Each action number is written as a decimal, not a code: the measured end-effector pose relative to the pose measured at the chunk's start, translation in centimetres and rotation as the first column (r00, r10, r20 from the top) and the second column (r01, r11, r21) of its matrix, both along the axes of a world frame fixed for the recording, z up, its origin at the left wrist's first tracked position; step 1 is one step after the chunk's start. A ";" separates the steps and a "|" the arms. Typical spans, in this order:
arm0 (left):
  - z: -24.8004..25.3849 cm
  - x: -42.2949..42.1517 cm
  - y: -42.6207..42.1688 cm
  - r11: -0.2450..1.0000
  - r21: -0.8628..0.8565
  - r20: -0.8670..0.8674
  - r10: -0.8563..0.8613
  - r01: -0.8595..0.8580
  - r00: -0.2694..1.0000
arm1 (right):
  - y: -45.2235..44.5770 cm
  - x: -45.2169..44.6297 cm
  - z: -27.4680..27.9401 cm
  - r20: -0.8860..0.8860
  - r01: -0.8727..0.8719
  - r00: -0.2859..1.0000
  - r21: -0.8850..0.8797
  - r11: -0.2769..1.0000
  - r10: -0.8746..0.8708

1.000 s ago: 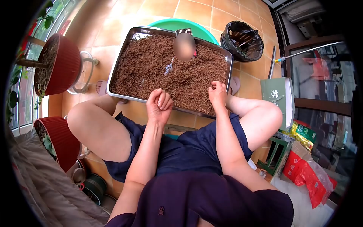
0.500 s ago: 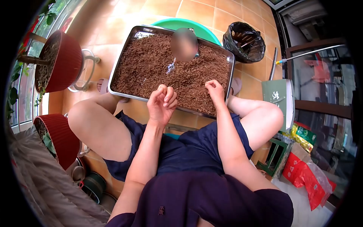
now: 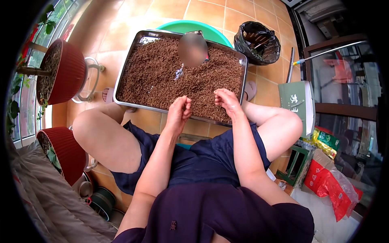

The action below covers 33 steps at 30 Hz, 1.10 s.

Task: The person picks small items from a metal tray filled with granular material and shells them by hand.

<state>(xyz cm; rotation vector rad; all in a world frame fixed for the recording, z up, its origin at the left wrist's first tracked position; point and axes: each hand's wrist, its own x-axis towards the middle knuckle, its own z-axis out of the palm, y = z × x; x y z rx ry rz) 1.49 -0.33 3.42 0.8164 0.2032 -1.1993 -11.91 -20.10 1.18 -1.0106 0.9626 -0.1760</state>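
Observation:
A metal tray [image 3: 142, 107] full of brown, crumbly soil [image 3: 150, 77] lies in front of me, between my bent legs. My left hand [image 3: 179, 112] is over its near edge, fingers curled in against the thumb. To the right, over the soil, my right hand [image 3: 228, 104] has thumb and fingertips drawn together. Whatever either hand may hold is too small or hidden to make out. A small whitish-blue scrap [image 3: 178, 73] rests on the soil beyond my hands. Behind it, a blurred patch covers most of a dark-edged object at the far side.
A green basin [image 3: 202, 27] is partly under the tray's far side. A bin lined with a black bag [image 3: 257, 42] stands to the right, near a green book or box [image 3: 291, 103]. Red ribbed pots [image 3: 71, 73] line the left; red packaging [image 3: 328, 182] lies lower right.
My left hand has turned, its fingers folding closer together, and moved slightly right. My right hand has shifted a little left and down. The whole view has moved slightly.

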 end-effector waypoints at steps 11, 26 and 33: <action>-1.8 -1.0 0.2 0.972 0.216 -0.049 -0.087 0.095 0.995 | 2.0 0.4 -1.0 -0.675 -0.558 0.737 -0.622 0.549 -0.016; -3.2 0.2 1.2 0.900 0.261 -0.253 0.414 -0.350 0.875 | 5.0 1.4 0.8 -0.325 -0.339 0.940 -0.859 0.383 0.102; -1.6 0.5 0.4 0.890 0.152 0.068 0.425 -0.430 0.903 | 0.7 -0.6 -0.4 -0.811 -0.617 0.570 -0.529 0.583 -0.132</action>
